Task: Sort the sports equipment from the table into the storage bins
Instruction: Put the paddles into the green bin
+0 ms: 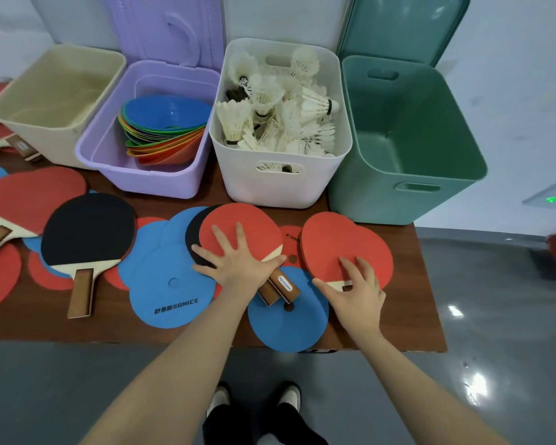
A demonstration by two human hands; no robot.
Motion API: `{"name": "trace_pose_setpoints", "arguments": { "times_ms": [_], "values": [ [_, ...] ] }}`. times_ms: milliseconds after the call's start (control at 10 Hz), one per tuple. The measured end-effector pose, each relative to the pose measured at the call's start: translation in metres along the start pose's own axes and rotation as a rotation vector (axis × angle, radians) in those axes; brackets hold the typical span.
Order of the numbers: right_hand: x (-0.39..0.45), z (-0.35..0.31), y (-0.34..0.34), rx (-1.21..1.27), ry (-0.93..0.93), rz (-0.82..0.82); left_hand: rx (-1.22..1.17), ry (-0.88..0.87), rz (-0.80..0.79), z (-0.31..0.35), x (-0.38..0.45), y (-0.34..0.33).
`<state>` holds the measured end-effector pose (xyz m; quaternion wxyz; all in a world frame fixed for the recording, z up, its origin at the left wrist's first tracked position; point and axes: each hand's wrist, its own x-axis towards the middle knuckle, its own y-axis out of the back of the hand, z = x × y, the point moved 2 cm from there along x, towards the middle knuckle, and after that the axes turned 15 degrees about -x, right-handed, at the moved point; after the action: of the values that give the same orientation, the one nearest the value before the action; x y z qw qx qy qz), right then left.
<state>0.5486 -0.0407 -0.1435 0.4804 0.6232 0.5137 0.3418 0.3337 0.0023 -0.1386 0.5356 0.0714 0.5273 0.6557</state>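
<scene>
Both hands lie spread flat, grasping nothing: the left hand on a red rubber-faced wooden paddle, the right hand on a second red paddle. I would slide each paddle toward the surface edge, grasp its handle, then lift it to the empty green plastic bin behind.
</scene>
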Motion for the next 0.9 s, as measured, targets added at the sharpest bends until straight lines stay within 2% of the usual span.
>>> {"name": "trace_pose_setpoints", "arguments": {
  "times_ms": [100,200,400,500,600,700,900],
  "values": [
    [0.003,0.004,-0.001,-0.014,0.01,-0.011,0.023,-0.008,0.004,0.003,0.001,0.002],
    [0.002,0.005,-0.002,-0.002,0.012,-0.019,0.066,-0.09,-0.032,-0.004,0.003,0.006],
    [0.0,-0.001,-0.004,0.014,0.015,-0.013,0.151,-0.337,-0.203,-0.033,0.004,0.027],
    [-0.005,-0.007,-0.006,0.027,0.015,-0.01,0.262,-0.399,-0.213,-0.044,0.002,0.031],
    [-0.012,-0.01,-0.008,0.005,0.025,0.001,0.232,-0.318,-0.155,-0.044,-0.006,0.023],
    [-0.017,-0.011,-0.005,-0.005,0.017,0.026,0.182,-0.334,-0.067,-0.042,-0.012,0.018],
    [-0.027,-0.02,0.013,-0.054,0.088,0.135,0.129,-0.494,0.048,-0.052,-0.02,0.037]
  ]
}}
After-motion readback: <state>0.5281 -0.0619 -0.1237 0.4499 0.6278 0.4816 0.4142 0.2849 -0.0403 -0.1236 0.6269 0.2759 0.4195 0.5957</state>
